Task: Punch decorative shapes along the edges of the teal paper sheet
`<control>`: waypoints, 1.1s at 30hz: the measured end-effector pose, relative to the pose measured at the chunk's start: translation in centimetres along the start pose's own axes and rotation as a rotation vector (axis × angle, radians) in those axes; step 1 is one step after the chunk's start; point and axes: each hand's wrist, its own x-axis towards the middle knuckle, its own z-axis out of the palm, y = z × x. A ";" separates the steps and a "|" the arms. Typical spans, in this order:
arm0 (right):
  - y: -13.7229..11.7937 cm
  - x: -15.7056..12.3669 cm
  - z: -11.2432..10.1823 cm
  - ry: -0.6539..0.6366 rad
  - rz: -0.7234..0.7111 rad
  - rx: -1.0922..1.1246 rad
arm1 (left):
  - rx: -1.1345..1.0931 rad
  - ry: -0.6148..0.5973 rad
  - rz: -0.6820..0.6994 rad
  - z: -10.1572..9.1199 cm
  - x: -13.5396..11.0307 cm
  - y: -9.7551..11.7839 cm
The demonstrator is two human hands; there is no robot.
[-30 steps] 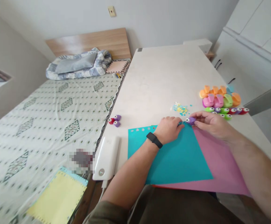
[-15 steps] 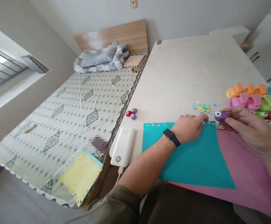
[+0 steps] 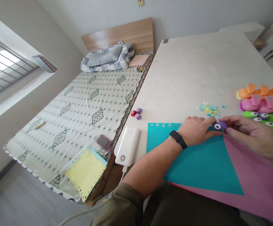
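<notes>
- While the right hand pinches a purple craft punch between thumb and fingers, the left hand lies flat on a teal card sheet, fingers together, just beside the punch at the sheet's far edge.
- Risk: the teal sheet seems to rest loose on a pink card sheet. If left-hand pressure eases, it could slide, putting the punch out of line with the small cut-outs along that edge.
- Risk: loose paper bits lie on the worktop just beyond the hands; a careless sweep could scatter them.
- Risk: a cluster of craft punches sits near the right hand's fingers at far right; a wide move could knock it.
- Hidden: fingers cover the punch's slot, so I cannot tell whether the card edge is inside.
- Cut off: the pink sheet and cluster run out of view at right.
</notes>
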 end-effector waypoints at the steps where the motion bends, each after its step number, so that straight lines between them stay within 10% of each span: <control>1: 0.0 0.0 0.1 0.001 -0.012 -0.002 | 0.000 0.004 0.003 0.0 0.0 0.1; 12: -1.0 -0.4 0.8 0.049 0.058 0.105 | 0.047 0.009 0.001 -0.6 -0.2 0.5; 18: -0.4 -0.2 1.2 0.044 0.058 -0.187 | 0.106 -0.016 0.026 -1.0 -0.2 0.7; 33: -2.3 0.1 -1.5 0.131 0.092 0.296 | -0.087 0.078 -0.022 -0.7 0.2 -0.4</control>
